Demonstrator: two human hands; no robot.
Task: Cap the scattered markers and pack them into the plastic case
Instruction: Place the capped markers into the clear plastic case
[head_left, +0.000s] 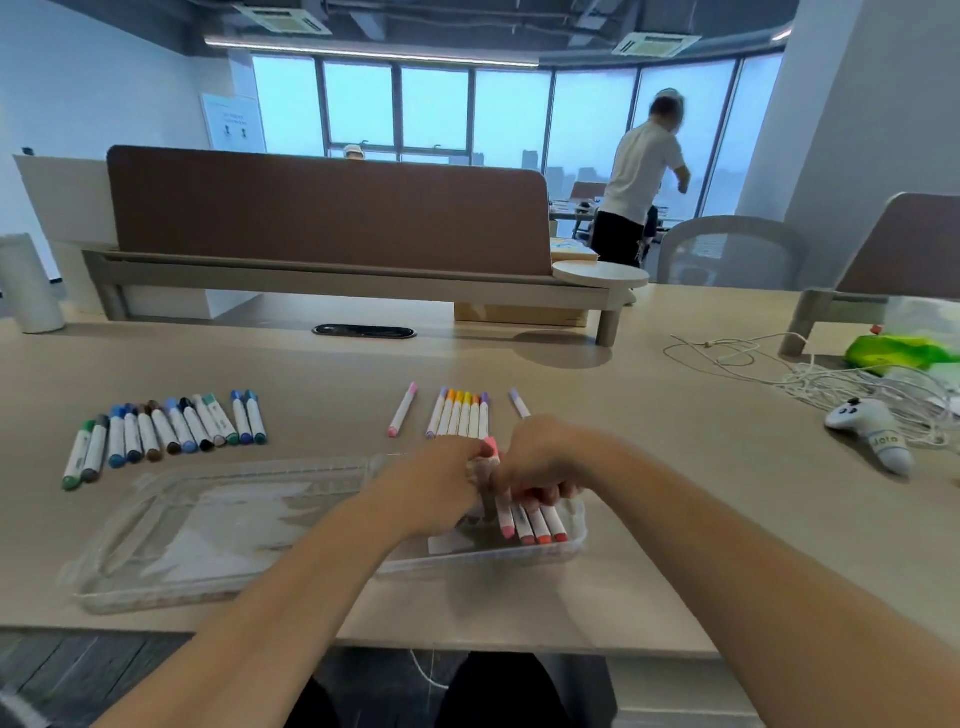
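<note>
Both hands meet over the right-hand half of the clear plastic case (574, 540), which lies open near the front edge of the tabletop (649, 545), its flat lid half spread out to the left. The left hand (441, 483) comes in from the lower left with its fingers (475, 460) curled round a pink-capped marker (491, 448). Only the cap pokes up between the two hands, and the barrel is hidden in blur. The right hand (540, 462) sits just beside it, knuckles up and fingers (550, 491) bent down over the upper ends of the packed markers (530, 522). Whether these fingers pinch the pink-capped marker or only press on the packed ones cannot be told. The packed markers, pink through red to orange, lie side by side against the right wall of the case, their lower caps showing below the right hand. Beyond the hands a row of yellow and orange markers (460, 415) lies capped on the tabletop, with a lone pink marker (402, 410) to its left and a purple marker (519, 404) to its right, partly behind the right hand. Further left, well apart from the hands, lies a fan of blue, green and brown markers (166, 431). A white game controller (867, 431) and a tangle of white cable (779, 364) lie at the far right.
</note>
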